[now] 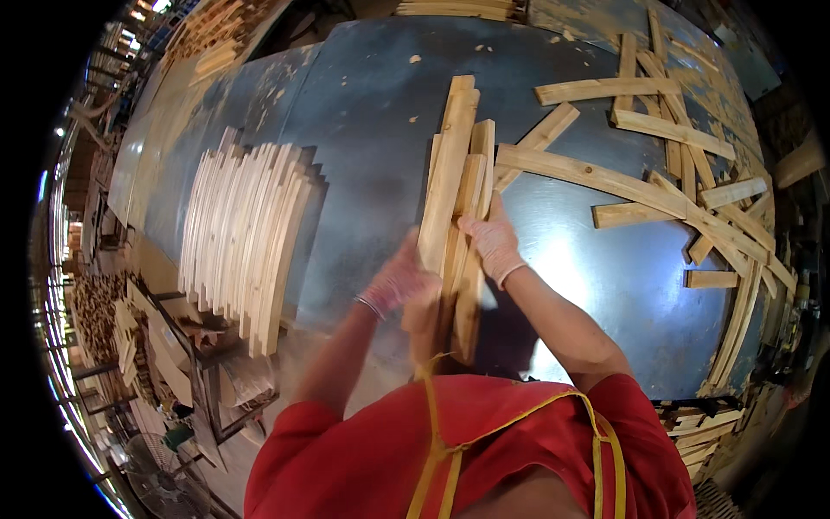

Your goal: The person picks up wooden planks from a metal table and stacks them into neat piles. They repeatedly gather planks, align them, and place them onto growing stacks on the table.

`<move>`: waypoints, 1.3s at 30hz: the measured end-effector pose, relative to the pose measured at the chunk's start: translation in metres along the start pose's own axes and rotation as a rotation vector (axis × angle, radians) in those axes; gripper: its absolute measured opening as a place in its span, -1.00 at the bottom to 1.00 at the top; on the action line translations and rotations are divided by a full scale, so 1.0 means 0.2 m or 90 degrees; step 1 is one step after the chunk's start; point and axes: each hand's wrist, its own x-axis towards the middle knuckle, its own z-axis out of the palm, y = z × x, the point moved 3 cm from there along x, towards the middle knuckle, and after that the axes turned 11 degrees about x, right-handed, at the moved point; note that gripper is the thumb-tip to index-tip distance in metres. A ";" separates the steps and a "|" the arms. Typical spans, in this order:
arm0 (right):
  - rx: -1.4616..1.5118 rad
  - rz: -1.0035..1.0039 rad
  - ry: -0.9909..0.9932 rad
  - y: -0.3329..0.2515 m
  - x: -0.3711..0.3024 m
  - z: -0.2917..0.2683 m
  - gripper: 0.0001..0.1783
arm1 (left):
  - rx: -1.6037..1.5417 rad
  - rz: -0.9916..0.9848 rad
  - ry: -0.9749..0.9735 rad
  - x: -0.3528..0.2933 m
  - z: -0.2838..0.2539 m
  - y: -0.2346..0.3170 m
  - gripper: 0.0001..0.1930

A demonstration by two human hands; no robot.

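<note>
Several pale wooden slats [450, 164] lie lengthwise in a loose bundle in front of me, their near ends reaching close to my red clothing. My left hand [399, 278], in a thin whitish glove and slightly blurred, grips the bundle's left side. On the other side my gloved right hand [493, 242] is closed around the right-hand slats, thumb on top and fingers partly hidden by the wood. To the left, a neat row of slats [246, 229] lies side by side on the dark metal tabletop [372, 112].
A tangled heap of loose slats [666, 138] spreads over the table's right side, one long slat [596, 180] reaching toward my right hand. More stacked wood [458, 9] is at the far edge. A metal-framed cart [203, 381] and a fan [164, 476] stand at lower left.
</note>
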 end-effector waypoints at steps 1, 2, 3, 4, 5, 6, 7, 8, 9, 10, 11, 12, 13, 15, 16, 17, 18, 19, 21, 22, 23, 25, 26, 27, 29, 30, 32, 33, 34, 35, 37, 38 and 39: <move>-0.026 -0.036 -0.003 0.05 -0.04 0.08 -0.05 | -0.021 0.030 0.031 -0.06 0.05 -0.05 0.26; -0.147 -0.096 0.052 0.09 -0.06 0.13 -0.05 | -0.037 0.029 0.030 -0.07 0.03 -0.04 0.21; -0.267 -0.157 0.114 0.13 -0.09 0.16 -0.05 | -0.050 0.031 0.022 -0.08 -0.01 0.01 0.17; -0.383 -0.216 0.174 0.14 -0.12 0.20 -0.05 | -0.061 0.032 0.015 -0.10 -0.06 0.05 0.13; -0.278 -0.142 0.139 0.14 -0.10 0.20 -0.05 | -0.196 0.009 -0.015 -0.10 -0.11 0.04 0.03; -0.175 -0.066 0.096 0.12 -0.06 0.18 -0.05 | -0.332 -0.016 -0.041 -0.11 -0.16 0.03 -0.07; -0.071 0.007 0.060 0.07 -0.02 0.18 -0.06 | -0.467 -0.038 -0.075 -0.11 -0.22 0.03 -0.15; 0.024 0.003 0.058 0.02 -0.02 0.18 -0.04 | -0.496 -0.080 -0.063 -0.11 -0.29 0.03 -0.22; 0.020 -0.022 0.051 -0.05 0.02 0.14 -0.04 | -0.467 -0.059 -0.055 -0.10 -0.34 0.07 -0.20; 0.019 -0.045 0.037 -0.12 0.08 0.09 -0.04 | -0.435 -0.038 -0.040 -0.09 -0.41 0.11 -0.19; 0.019 -0.066 0.024 -0.19 0.14 0.02 -0.04 | -0.403 -0.020 -0.026 -0.07 -0.45 0.13 -0.18; 0.006 -0.057 0.010 -0.29 0.18 -0.03 -0.06 | -0.309 -0.035 0.020 -0.06 -0.49 0.11 -0.13; -0.008 -0.048 -0.005 -0.41 0.23 -0.10 -0.08 | -0.210 -0.044 0.059 -0.07 -0.49 0.10 -0.10; -0.282 -0.162 0.047 -0.63 0.37 -0.31 -0.02 | -0.005 -0.056 0.130 -0.08 -0.47 0.11 -0.03; -0.436 -0.148 0.053 -0.76 0.35 -0.28 -0.01 | 0.094 -0.076 0.141 -0.12 -0.42 0.08 0.01; -0.590 -0.139 0.063 -0.89 0.33 -0.26 0.00 | 0.194 -0.093 0.146 -0.15 -0.34 0.07 0.06; -0.612 -0.122 0.039 -0.88 0.41 -0.45 0.03 | 0.298 -0.096 0.140 -0.14 -0.26 0.10 0.11; -0.635 -0.107 0.020 -0.87 0.53 -0.70 0.07 | 0.287 -0.076 0.123 -0.12 -0.20 0.15 0.14; -0.705 -0.059 0.008 -0.82 0.62 -0.81 0.14 | 0.262 -0.069 0.108 -0.12 -0.10 0.18 0.20; -0.757 -0.028 0.020 -0.83 0.57 -0.76 0.17 | 0.268 -0.108 0.136 -0.15 -0.08 0.20 0.21; -0.810 0.000 0.040 -0.87 0.50 -0.72 0.20 | 0.268 -0.129 0.144 -0.16 -0.08 0.22 0.22; -0.700 0.056 -0.029 -0.89 0.44 -0.79 0.28 | 0.270 -0.153 0.154 -0.14 -0.07 0.27 0.22; -0.690 0.085 -0.065 -0.89 0.44 -0.86 0.29 | 0.270 -0.156 0.135 -0.12 -0.08 0.27 0.21; -0.682 0.114 -0.101 -0.87 0.43 -0.90 0.31 | 0.268 -0.158 0.117 -0.09 -0.09 0.27 0.21; -0.413 0.081 -0.120 -0.69 0.29 -0.95 0.31 | 0.178 -0.129 0.100 -0.06 -0.14 0.20 0.18; -0.375 0.096 -0.130 -0.64 0.24 -0.94 0.29 | 0.091 -0.098 0.102 -0.04 -0.16 0.10 0.16; -0.311 0.123 -0.126 -0.51 0.09 -0.93 0.26 | -0.124 -0.091 0.079 -0.08 -0.22 0.00 0.08; -0.288 0.128 -0.114 -0.46 0.00 -0.91 0.25 | -0.253 -0.112 0.057 -0.12 -0.27 0.00 0.02; -0.289 0.107 -0.102 -0.42 -0.09 -0.84 0.24 | -0.382 -0.131 0.038 -0.18 -0.32 0.00 -0.03; -0.301 0.105 -0.074 -0.38 -0.15 -0.82 0.24 | -0.232 -0.137 0.101 -0.23 -0.40 -0.01 -0.09; -0.330 0.101 -0.029 -0.32 -0.21 -0.70 0.24 | 0.068 -0.154 0.234 -0.35 -0.56 -0.04 -0.19; -0.338 0.089 -0.008 -0.34 -0.22 -0.65 0.21 | 0.188 -0.166 0.261 -0.42 -0.62 -0.08 -0.22; -0.314 0.063 -0.018 -0.40 -0.23 -0.55 0.19 | 0.312 -0.184 0.285 -0.51 -0.68 -0.12 -0.25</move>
